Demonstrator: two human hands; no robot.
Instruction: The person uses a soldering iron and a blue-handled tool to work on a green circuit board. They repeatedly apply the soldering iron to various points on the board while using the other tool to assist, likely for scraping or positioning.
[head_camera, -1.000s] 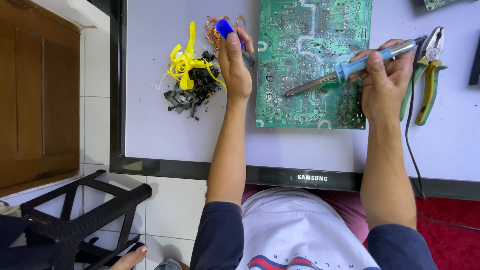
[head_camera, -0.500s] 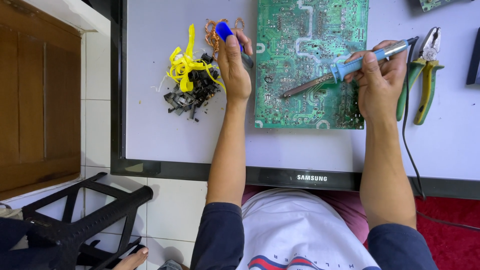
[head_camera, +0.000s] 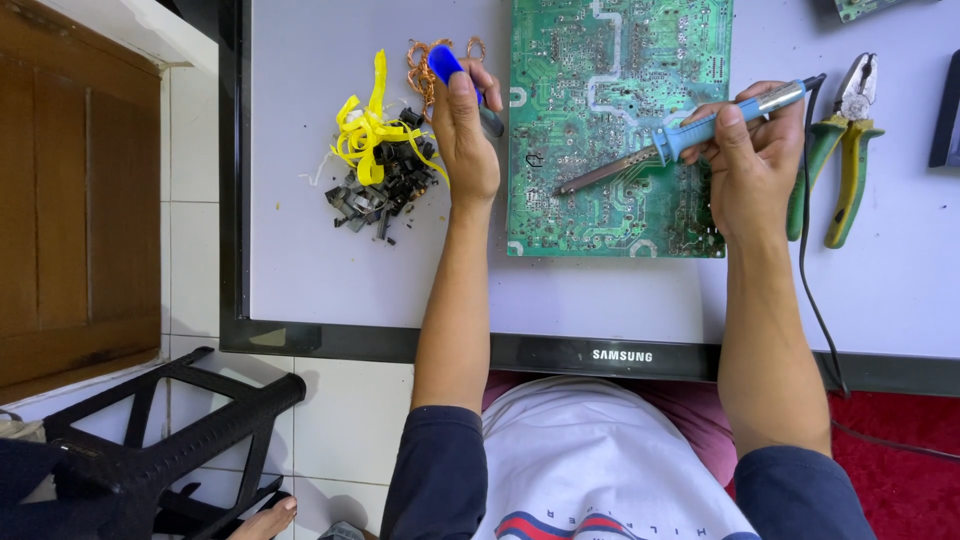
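A green circuit board (head_camera: 600, 60) lies copper side up on a pale flat panel (head_camera: 330, 270). My right hand (head_camera: 750, 165) grips a blue-handled soldering iron (head_camera: 690, 132), its tip resting on the board's lower left part. My left hand (head_camera: 468, 130) is shut on a tool with a blue cap (head_camera: 445, 62) and a dark shaft, held at the board's left edge. Left of that hand sits a heap of yellow strips (head_camera: 368, 125) over small black parts (head_camera: 375, 195), with copper wire coils (head_camera: 425, 60) behind it.
Green-and-yellow pliers (head_camera: 850, 150) lie right of the board. The iron's black cord (head_camera: 812, 300) runs down past my right arm. A black frame (head_camera: 420, 345) borders the panel. A black stool (head_camera: 150, 440), a wooden door (head_camera: 70, 200) and tiles are at left.
The soldering iron's tip has shifted slightly across the board; my left hand stays at the board's edge with its tool.
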